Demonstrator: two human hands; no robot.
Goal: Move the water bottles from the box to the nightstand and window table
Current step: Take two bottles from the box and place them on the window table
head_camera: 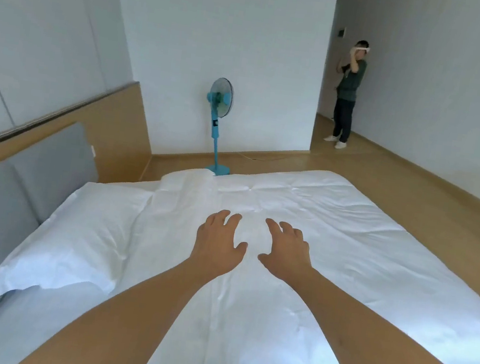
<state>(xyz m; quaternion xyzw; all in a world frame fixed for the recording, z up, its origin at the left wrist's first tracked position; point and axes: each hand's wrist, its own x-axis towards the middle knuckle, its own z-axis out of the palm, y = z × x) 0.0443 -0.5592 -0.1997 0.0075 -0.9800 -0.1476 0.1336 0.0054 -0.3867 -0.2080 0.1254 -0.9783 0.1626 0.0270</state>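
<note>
Left hand [219, 240] and right hand [287, 250] hover at frame centre over the white bed [334, 224], fingers spread, holding nothing. No box or bottles show; best look around for the box first

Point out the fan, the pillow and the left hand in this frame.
fan [221, 97]: head view, on the round blade guard.
pillow [72, 239]: head view, middle of the white case.
left hand [218, 241]: head view, back of the hand.
</note>
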